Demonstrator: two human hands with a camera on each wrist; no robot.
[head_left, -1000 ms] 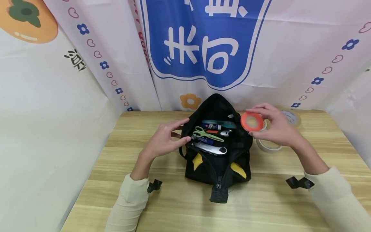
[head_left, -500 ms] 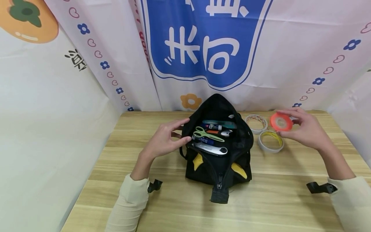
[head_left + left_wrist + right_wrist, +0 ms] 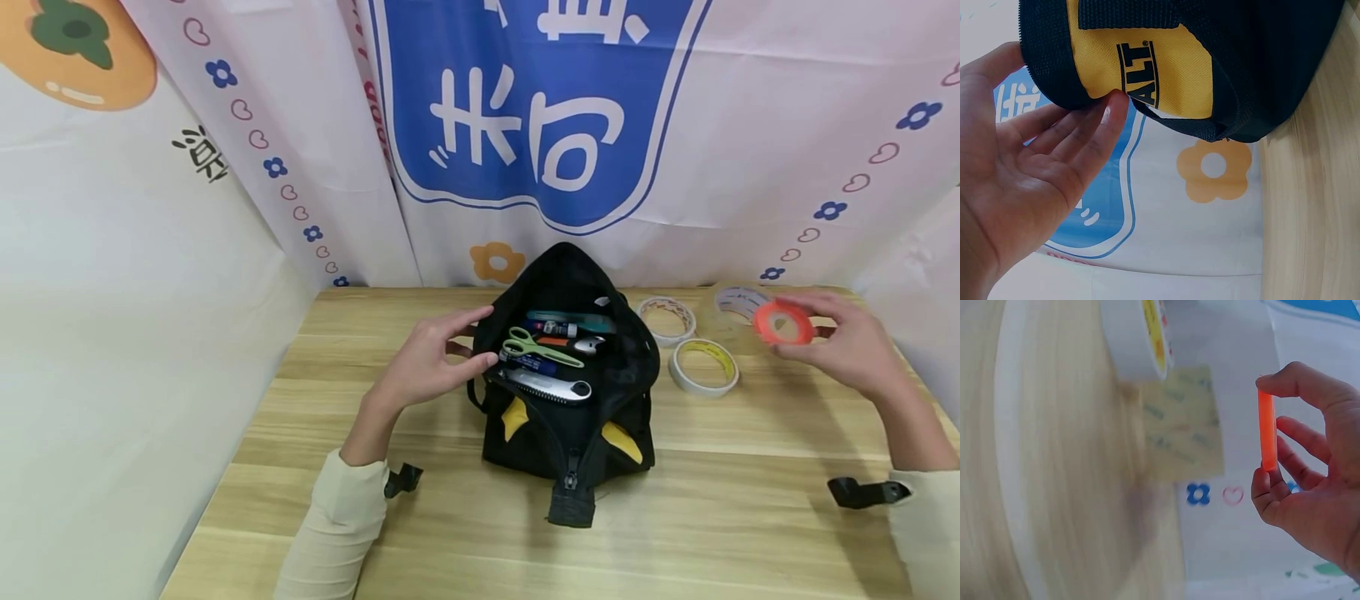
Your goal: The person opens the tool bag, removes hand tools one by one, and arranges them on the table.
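A black bag with yellow panels stands unzipped on the table. At its left rim my left hand holds the edge, thumb and fingers spread along it; in the left wrist view, fingertips press its yellow side panel. Inside lie green scissors, a silver utility knife, a blue marker and a few other small tools. To the right, my right hand pinches a flat orange tape roll by its edges, raised above the table in the right wrist view.
Two white tape rolls lie right of the bag. Behind them, a wide clear tape roll is partly overlapped by the orange one. A printed cloth hangs along the table's back edge.
My right hand has carried the orange tape roll from beside the bag's right rim farther right, uncovering the white rolls. My left hand has stayed at the bag.
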